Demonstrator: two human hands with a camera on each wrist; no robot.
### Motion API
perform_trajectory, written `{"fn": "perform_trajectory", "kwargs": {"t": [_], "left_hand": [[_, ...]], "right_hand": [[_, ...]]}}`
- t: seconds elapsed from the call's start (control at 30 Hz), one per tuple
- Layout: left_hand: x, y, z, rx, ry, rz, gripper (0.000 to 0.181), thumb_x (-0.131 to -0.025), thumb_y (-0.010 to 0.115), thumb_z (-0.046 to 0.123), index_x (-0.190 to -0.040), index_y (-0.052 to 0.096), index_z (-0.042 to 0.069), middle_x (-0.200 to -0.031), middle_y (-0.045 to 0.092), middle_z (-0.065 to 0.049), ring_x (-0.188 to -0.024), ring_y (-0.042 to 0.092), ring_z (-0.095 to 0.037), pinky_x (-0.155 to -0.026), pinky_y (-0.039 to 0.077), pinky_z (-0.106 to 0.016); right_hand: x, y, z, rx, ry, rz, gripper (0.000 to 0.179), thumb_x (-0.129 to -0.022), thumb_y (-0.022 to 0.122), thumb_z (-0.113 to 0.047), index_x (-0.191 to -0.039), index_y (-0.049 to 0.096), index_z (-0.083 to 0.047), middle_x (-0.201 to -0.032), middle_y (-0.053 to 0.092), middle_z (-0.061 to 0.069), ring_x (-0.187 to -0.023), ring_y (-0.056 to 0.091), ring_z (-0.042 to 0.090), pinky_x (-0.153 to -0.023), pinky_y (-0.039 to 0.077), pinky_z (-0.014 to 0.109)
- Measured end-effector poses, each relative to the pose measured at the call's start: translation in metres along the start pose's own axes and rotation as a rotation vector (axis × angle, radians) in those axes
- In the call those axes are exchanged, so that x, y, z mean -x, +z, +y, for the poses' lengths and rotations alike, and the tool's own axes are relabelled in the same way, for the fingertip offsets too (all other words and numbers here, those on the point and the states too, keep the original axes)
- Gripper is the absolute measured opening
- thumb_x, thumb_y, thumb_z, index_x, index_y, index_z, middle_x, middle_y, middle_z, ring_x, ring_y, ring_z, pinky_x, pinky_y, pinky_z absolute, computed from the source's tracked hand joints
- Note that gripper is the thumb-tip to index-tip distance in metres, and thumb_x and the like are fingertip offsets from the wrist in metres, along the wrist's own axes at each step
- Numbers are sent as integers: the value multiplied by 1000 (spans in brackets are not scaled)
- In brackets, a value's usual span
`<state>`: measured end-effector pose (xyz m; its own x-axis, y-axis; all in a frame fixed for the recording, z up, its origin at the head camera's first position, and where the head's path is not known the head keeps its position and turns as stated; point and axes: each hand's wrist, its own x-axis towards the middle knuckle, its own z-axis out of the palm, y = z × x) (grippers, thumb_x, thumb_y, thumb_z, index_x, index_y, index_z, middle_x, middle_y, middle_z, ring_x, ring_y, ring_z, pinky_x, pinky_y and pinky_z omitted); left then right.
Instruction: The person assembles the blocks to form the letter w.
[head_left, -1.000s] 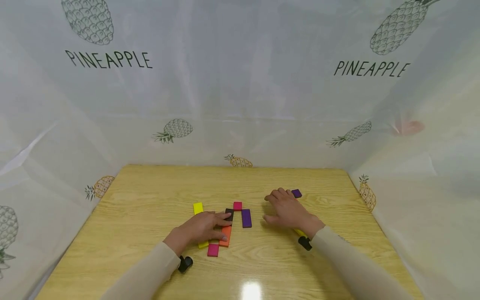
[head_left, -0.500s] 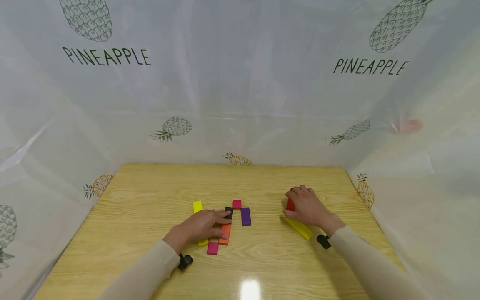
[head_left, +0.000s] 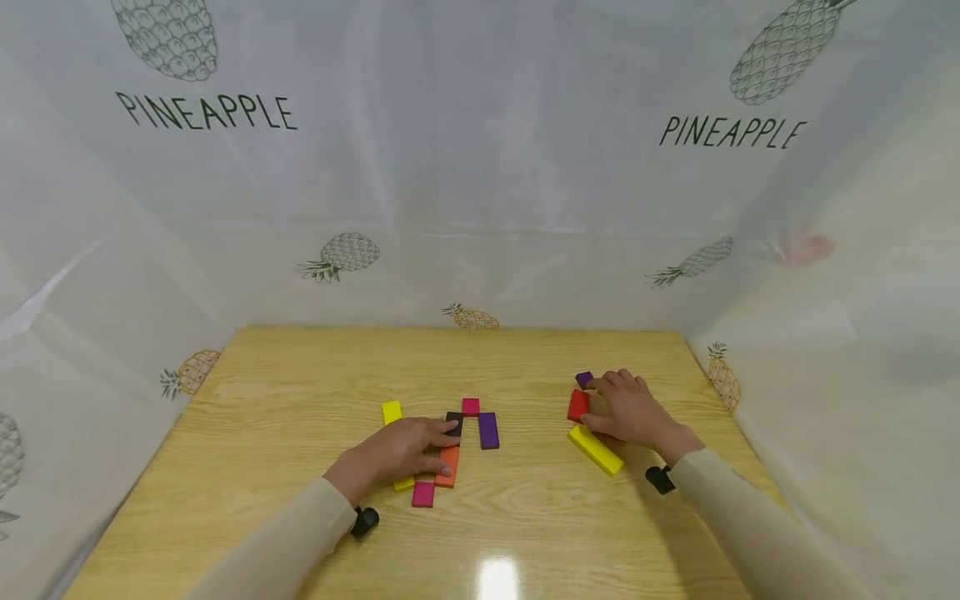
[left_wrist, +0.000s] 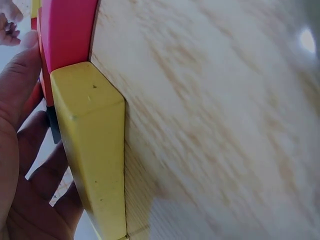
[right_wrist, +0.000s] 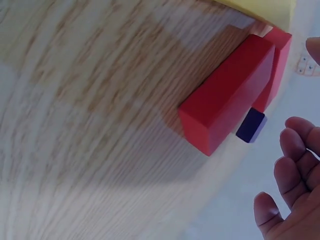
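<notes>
My left hand (head_left: 405, 450) rests with spread fingers over a row of flat blocks. Its fingertips lie on the black block (head_left: 453, 421) and the orange block (head_left: 447, 468), and the palm covers the middle of a long yellow block (head_left: 392, 411). Touching this row are a pink block (head_left: 423, 494), a second pink one (head_left: 470, 407) and a purple block (head_left: 488, 431). My right hand (head_left: 633, 412) hovers over the right-hand group with loosely bent fingers, holding nothing. Below it are a red block (head_left: 578, 406) and another red block (right_wrist: 222, 95), mostly hidden in the head view.
A small purple block (head_left: 585, 379) lies behind the red ones, and a long yellow block (head_left: 595, 450) lies slanted in front. The wooden table (head_left: 330, 358) is enclosed by a pale pineapple-print sheet (head_left: 480, 167) at the back and sides.
My right hand has moved right, from the bare middle of the table to above the red blocks, uncovering the yellow block. The left hand keeps its place.
</notes>
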<state>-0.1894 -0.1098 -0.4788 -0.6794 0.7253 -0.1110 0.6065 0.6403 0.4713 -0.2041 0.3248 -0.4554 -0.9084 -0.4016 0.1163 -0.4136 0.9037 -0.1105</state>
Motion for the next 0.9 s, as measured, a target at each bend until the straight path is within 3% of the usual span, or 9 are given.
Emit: {"fn": "perform_trajectory", "kwargs": {"t": [0.47, 0.9], "left_hand": [[-1, -2, 0, -23, -13, -10, 61, -98, 69, 52, -152, 60, 23, -167, 43, 6, -156, 40, -25, -124, 40, -48], [1, 1, -4, 9, -18, -13, 61, -98, 70, 51, -152, 59, 24, -167, 43, 7, -155, 40, -26, -123, 41, -49]], "right_hand": [[-8, 12, 7, 73, -3, -28, 62, -92, 76, -46, -131, 68, 1, -123, 65, 20, -113, 56, 41, -93, 50, 63], [-12, 18, 6, 41, 2, -51, 61, -91, 76, -42, -129, 65, 3, -121, 63, 21, -112, 56, 42, -95, 50, 64]]}}
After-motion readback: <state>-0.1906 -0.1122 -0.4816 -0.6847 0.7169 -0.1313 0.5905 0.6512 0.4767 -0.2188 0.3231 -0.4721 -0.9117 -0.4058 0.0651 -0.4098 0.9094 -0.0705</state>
